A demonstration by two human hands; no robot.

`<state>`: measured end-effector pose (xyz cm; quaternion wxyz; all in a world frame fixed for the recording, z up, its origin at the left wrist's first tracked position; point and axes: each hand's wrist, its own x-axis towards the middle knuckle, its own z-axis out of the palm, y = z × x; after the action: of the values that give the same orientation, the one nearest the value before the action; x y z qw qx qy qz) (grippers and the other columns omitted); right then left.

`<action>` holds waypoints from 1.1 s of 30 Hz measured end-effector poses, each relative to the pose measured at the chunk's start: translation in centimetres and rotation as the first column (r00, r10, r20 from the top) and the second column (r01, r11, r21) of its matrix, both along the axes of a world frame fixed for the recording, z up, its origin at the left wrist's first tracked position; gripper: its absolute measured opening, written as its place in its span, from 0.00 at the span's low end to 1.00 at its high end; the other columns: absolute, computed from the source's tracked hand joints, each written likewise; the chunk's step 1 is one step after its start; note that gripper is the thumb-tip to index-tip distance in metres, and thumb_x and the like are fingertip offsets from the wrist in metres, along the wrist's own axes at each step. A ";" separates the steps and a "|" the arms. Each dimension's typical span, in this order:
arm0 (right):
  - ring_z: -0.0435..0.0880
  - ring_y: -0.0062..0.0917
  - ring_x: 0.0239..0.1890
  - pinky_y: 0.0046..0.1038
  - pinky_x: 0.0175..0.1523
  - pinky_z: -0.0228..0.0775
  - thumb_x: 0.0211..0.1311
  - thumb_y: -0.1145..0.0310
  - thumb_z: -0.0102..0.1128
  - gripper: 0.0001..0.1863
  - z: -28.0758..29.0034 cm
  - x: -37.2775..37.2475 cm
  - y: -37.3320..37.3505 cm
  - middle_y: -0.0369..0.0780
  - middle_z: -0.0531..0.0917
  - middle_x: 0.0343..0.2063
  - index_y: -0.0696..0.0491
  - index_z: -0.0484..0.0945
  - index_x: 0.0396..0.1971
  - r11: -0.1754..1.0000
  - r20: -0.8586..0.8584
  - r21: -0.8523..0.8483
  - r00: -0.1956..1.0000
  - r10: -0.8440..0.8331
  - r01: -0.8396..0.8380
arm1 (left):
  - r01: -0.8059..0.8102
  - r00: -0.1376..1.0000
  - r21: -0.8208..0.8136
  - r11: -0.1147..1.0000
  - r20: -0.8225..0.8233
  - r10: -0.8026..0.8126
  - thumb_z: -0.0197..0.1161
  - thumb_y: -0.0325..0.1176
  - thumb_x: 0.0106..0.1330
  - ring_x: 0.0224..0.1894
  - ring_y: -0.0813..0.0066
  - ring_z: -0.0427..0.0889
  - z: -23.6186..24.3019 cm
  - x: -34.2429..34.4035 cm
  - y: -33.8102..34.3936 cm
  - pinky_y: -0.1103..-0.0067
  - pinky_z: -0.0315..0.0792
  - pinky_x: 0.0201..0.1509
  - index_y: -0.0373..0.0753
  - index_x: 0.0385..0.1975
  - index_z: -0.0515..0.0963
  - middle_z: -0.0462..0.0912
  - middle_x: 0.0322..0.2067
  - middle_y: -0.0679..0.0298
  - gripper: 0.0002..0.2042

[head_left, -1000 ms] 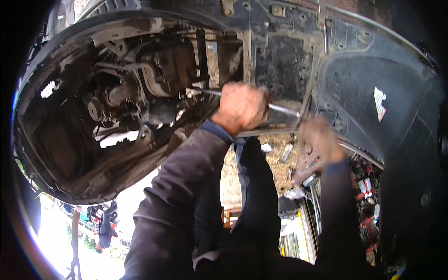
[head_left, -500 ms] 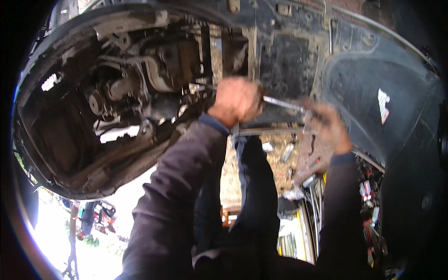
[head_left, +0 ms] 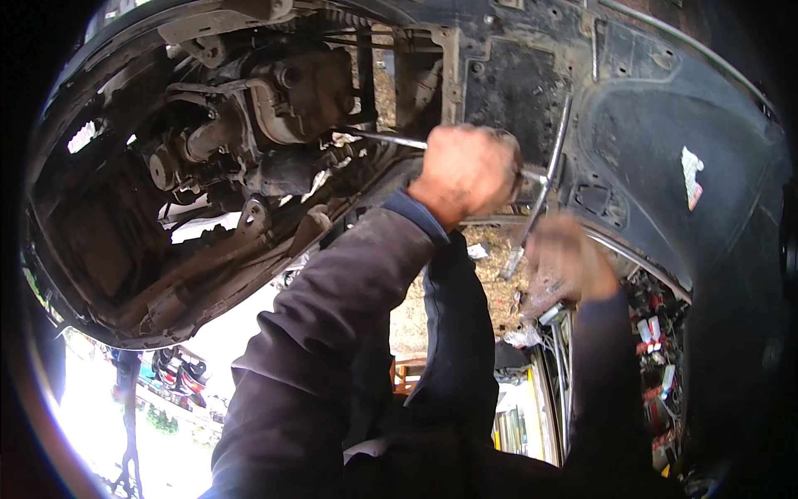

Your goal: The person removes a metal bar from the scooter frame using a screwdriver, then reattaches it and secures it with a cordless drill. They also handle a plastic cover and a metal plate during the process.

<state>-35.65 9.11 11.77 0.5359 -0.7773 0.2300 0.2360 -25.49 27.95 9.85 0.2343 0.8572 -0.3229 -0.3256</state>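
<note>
My left hand (head_left: 470,166) is closed round the shaft of a long silver T-handled wrench (head_left: 386,139). Its far end reaches into the dirty engine area (head_left: 299,100) of a dark vehicle body, where the tip is hard to make out. The crossbar (head_left: 561,125) stands at a steep slant just right of that hand, in front of a dark body panel (head_left: 507,75). Beside the crossbar's lower end is my right hand (head_left: 565,258), smeared by motion, so its grip cannot be told.
A large curved panel (head_left: 640,158) with a torn pale sticker (head_left: 692,175) fills the right. My dark-clad legs (head_left: 457,333) show below the body, above littered ground (head_left: 499,308). Metal bars (head_left: 561,382) and cluttered small items (head_left: 652,333) lie at lower right; parked two-wheelers (head_left: 179,374) stand at lower left.
My left hand has moved right along with the wrench. My right hand has dropped lower, and the crossbar now shows at full length, slanting from upper right to lower left.
</note>
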 end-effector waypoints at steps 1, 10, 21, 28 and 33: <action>0.79 0.21 0.26 0.22 0.34 0.72 0.59 0.72 0.56 0.14 -1.4 -0.8 -0.8 0.37 0.83 0.25 0.57 0.83 0.43 1.000 0.039 0.001 0.999 -0.013 0.013 | 0.016 1.000 0.002 1.000 0.002 -0.016 0.59 0.43 0.55 0.32 0.61 0.86 0.0 0.1 0.1 0.67 0.77 0.36 0.45 0.24 0.83 0.85 0.26 0.59 0.10; 0.82 0.24 0.35 0.25 0.41 0.73 0.55 0.72 0.66 0.12 3.5 -2.3 -1.2 0.44 0.83 0.31 0.63 0.80 0.37 0.819 -0.724 0.560 0.555 0.411 0.124 | 0.124 0.992 0.038 0.992 0.017 -0.125 0.62 0.44 0.50 0.27 0.61 0.86 -0.7 0.8 1.9 0.66 0.77 0.29 0.46 0.21 0.82 0.85 0.23 0.58 0.09; 0.81 0.31 0.45 0.31 0.55 0.72 0.66 0.67 0.56 0.12 1.1 0.4 -2.6 0.45 0.82 0.45 0.55 0.78 0.46 0.594 -0.291 0.780 0.954 0.068 0.196 | -0.020 0.997 0.053 0.998 0.078 0.015 0.62 0.43 0.53 0.30 0.58 0.85 -0.9 2.0 3.0 0.68 0.78 0.31 0.46 0.23 0.83 0.84 0.25 0.58 0.10; 0.80 0.24 0.44 0.27 0.50 0.73 0.61 0.73 0.60 0.14 7.9 1.6 0.9 0.44 0.80 0.51 0.57 0.77 0.48 0.511 -0.619 0.673 0.785 -0.005 0.534 | 0.045 0.999 0.160 0.986 -0.020 -0.043 0.61 0.44 0.56 0.28 0.63 0.83 -1.3 2.5 3.7 0.67 0.77 0.31 0.47 0.29 0.83 0.83 0.26 0.62 0.09; 0.82 0.24 0.34 0.21 0.40 0.72 0.59 0.75 0.58 0.12 2.1 4.2 -2.2 0.40 0.84 0.37 0.59 0.78 0.44 0.975 0.245 0.200 0.968 0.050 -0.101 | 0.111 0.993 0.186 0.976 -0.065 -0.101 0.62 0.46 0.54 0.29 0.63 0.84 -1.9 2.3 4.2 0.67 0.77 0.29 0.49 0.28 0.83 0.83 0.26 0.64 0.10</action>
<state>-31.43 6.87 13.89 0.6295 -0.7472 0.1079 0.1841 -23.18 32.15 7.92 0.1426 0.8479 -0.3292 -0.3904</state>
